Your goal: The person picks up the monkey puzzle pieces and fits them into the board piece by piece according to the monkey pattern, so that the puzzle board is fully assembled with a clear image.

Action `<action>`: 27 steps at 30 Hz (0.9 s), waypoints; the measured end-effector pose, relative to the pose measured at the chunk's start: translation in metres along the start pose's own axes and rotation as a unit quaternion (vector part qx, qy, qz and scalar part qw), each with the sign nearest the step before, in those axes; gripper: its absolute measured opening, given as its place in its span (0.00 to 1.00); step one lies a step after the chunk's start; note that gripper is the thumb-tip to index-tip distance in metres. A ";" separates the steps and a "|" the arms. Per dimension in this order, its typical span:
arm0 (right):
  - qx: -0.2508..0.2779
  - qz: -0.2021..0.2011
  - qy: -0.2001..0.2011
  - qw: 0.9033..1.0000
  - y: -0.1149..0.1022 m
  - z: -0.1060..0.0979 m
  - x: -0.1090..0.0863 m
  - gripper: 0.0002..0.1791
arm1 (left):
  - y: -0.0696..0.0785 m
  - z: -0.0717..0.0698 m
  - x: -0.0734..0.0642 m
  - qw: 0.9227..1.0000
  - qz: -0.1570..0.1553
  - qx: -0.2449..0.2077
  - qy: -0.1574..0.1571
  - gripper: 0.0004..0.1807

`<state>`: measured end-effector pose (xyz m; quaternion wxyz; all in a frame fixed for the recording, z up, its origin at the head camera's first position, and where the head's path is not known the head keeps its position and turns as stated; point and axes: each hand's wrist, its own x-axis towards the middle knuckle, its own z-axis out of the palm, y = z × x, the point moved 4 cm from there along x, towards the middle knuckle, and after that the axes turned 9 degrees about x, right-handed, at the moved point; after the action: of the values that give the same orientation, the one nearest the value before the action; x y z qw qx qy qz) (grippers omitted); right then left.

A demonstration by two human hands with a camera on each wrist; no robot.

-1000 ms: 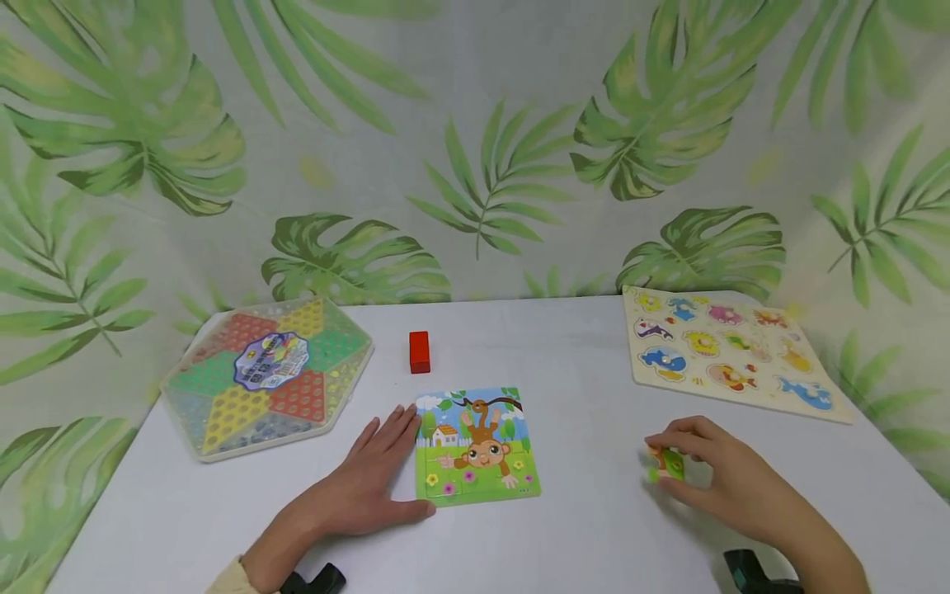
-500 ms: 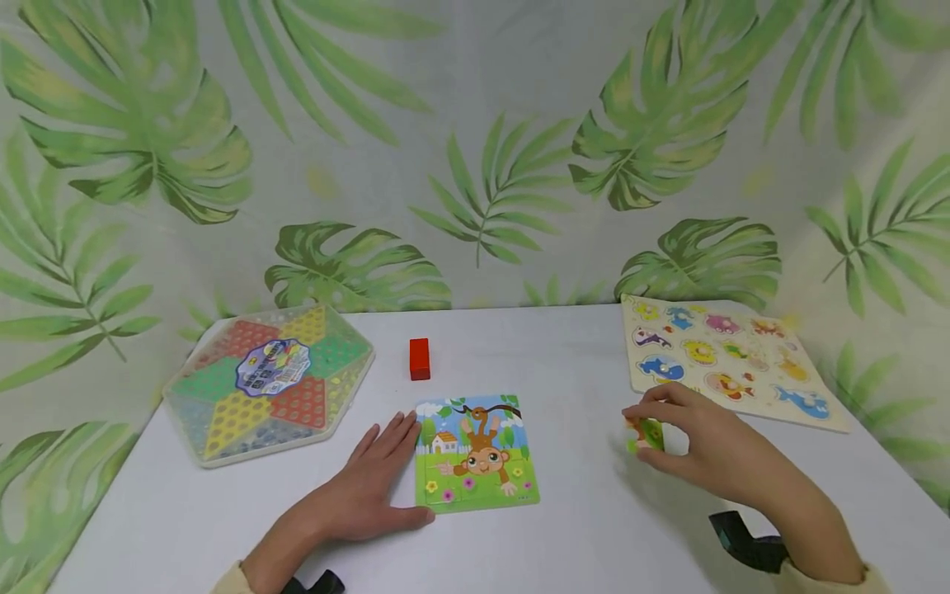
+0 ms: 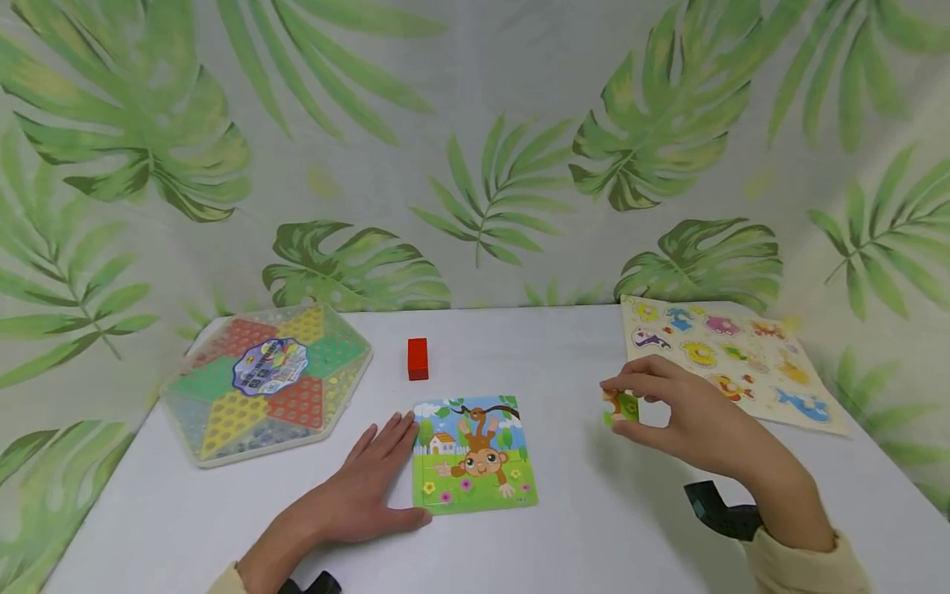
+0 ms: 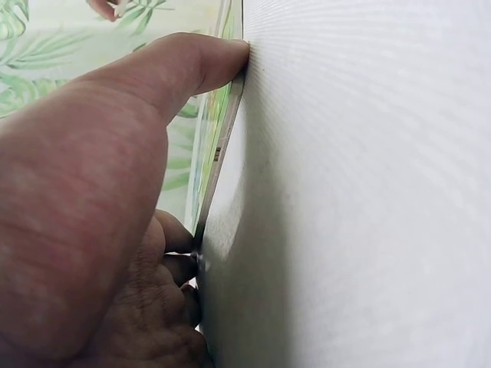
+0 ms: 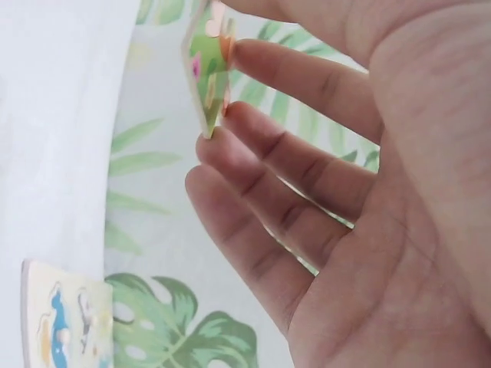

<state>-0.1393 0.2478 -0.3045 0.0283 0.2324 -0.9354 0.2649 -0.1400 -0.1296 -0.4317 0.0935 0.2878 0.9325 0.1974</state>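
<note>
A square picture puzzle [image 3: 482,462] with a hanging monkey, a small house and flowers lies flat on the table. My left hand [image 3: 364,497] rests along its left side, fingers extended; the thumb tip touches the lower left corner. In the left wrist view, thumb and fingers of the left hand [image 4: 84,199] meet the puzzle's thin edge [image 4: 219,153]. Above the table, right of the puzzle, my right hand [image 3: 693,421] pinches a small green and orange puzzle piece [image 3: 627,407] between thumb and fingertips. The right wrist view shows this puzzle piece [image 5: 205,69] edge-on, partly hidden by fingers.
Behind the puzzle stands a red block [image 3: 418,360]. A hexagonal Chinese checkers board [image 3: 326,388] with coloured triangles lies at the left. At the back right, a wooden sea-animal board [image 3: 638,309] is partly covered by my right hand. A leaf-print cloth [image 3: 490,181] hangs behind the table.
My right hand has moved left and away from me, lifting the pinched puzzle piece closer to the puzzle. The left hand stays at the puzzle's left edge. The head view has shifted slightly.
</note>
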 end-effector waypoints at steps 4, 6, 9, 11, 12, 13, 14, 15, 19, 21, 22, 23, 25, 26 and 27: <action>0.012 -0.004 0.001 1.000 0.003 0.003 0.001 0.22 | -0.001 -0.002 -0.001 1.000 -0.005 0.000 0.002 0.62; 0.018 -0.007 0.003 1.000 0.005 0.005 0.001 0.21 | -0.001 -0.002 -0.002 1.000 -0.006 -0.002 0.001 0.62; 0.026 -0.017 0.008 0.999 0.007 0.009 0.003 0.20 | 0.000 -0.002 -0.002 1.000 -0.006 -0.002 0.000 0.62; 0.034 -0.027 0.013 0.999 0.008 0.013 0.006 0.20 | 0.001 -0.002 -0.001 1.000 -0.005 -0.002 0.001 0.62; 0.039 -0.033 0.013 0.999 0.009 0.015 0.007 0.20 | 0.001 -0.003 0.000 1.000 -0.003 0.000 0.002 0.62; 0.044 -0.040 0.014 0.998 0.010 0.017 0.009 0.20 | 0.001 -0.003 0.000 1.000 -0.002 0.003 0.003 0.62; 0.051 -0.046 0.014 0.998 0.011 0.020 0.011 0.19 | 0.001 -0.003 0.000 1.000 -0.001 0.007 0.004 0.62; 0.055 -0.050 0.013 0.997 0.012 0.023 0.012 0.19 | 0.001 -0.004 0.000 1.000 0.002 0.010 0.007 0.61; 0.081 -0.054 0.005 0.995 0.015 0.035 0.017 0.18 | 0.001 -0.006 0.002 1.000 0.010 0.015 0.012 0.61; 0.091 -0.051 -0.003 0.995 0.015 0.041 0.018 0.18 | 0.001 -0.006 0.002 1.000 0.011 0.013 0.010 0.61; 0.096 -0.049 -0.008 0.994 0.015 0.045 0.019 0.18 | 0.001 -0.005 0.002 1.000 0.010 0.011 0.008 0.61; 0.099 -0.048 -0.013 0.994 0.014 0.048 0.020 0.18 | 0.001 -0.005 0.001 1.000 0.009 0.011 0.006 0.61; 0.098 -0.045 -0.028 0.994 0.012 0.056 0.022 0.19 | 0.001 -0.004 0.000 1.000 0.008 0.011 0.006 0.61; 0.098 -0.042 -0.036 0.994 0.011 0.060 0.023 0.19 | 0.001 -0.003 0.000 1.000 0.008 0.012 0.006 0.61; 0.098 -0.039 -0.045 0.993 0.010 0.063 0.024 0.19 | 0.001 -0.003 0.000 1.000 0.007 0.010 0.006 0.61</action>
<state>-0.1608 0.2128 -0.3593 -0.0261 0.2820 -0.8954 0.3435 -0.1400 -0.1301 -0.4288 0.0831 0.2939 0.9330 0.1902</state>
